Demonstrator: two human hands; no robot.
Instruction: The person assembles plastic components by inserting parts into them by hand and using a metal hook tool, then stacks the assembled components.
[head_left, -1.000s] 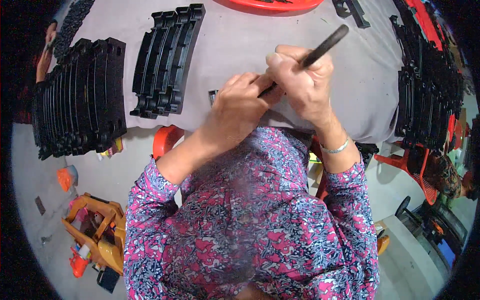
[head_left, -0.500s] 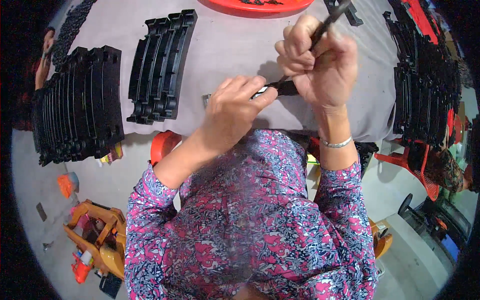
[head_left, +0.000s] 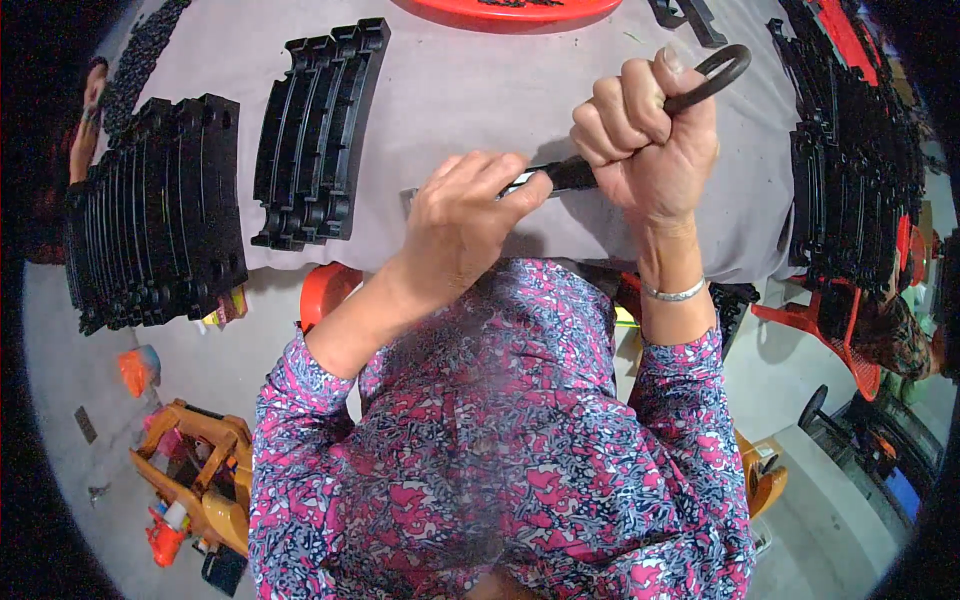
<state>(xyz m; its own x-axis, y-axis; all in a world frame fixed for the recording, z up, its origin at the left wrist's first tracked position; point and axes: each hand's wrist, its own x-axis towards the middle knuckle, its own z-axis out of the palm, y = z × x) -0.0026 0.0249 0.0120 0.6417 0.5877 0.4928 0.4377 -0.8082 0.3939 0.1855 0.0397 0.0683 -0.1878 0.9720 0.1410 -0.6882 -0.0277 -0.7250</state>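
Grey-covered bench (head_left: 480, 110) over a pale floor (head_left: 200, 360) — stacks of curved black parts (head_left: 150, 250) flank both hands, fingers clenched on a black tool (head_left: 700, 85).

A grey cloth-covered counter (head_left: 480, 100) carries stacks of curved black plastic pieces: one large stack (head_left: 150, 250) at its left edge, a smaller row (head_left: 315, 130) beside it, and more (head_left: 850, 170) along the right. A red tray (head_left: 510, 10) sits at the far edge.

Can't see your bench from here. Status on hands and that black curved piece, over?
Right hand fisted around black curved piece. Left hand pinching its lower end. Stacks of black curved parts lie left, clear of the hands.
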